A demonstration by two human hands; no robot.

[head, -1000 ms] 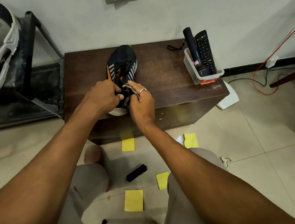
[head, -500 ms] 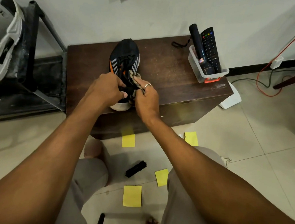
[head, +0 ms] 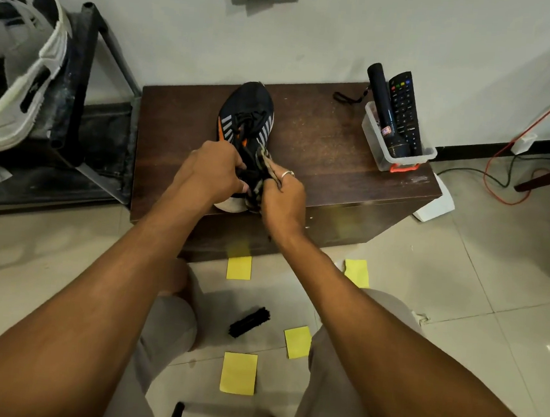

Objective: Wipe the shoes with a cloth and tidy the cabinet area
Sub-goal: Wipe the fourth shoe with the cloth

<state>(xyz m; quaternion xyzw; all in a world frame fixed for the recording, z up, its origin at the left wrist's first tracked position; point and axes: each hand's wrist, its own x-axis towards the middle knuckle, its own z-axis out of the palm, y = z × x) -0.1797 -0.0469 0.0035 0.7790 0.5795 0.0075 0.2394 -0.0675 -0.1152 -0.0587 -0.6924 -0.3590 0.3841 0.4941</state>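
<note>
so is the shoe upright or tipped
Upright: the black striped running shoe sits sole-down on the dark brown wooden cabinet, laces facing up.

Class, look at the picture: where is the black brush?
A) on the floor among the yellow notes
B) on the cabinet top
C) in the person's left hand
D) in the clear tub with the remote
A: the brush lies on the floor among the yellow notes, in front of the cabinet.

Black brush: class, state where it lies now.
Head view, lower centre: the black brush lies on the tiled floor between the knees, beside a yellow note.
</note>
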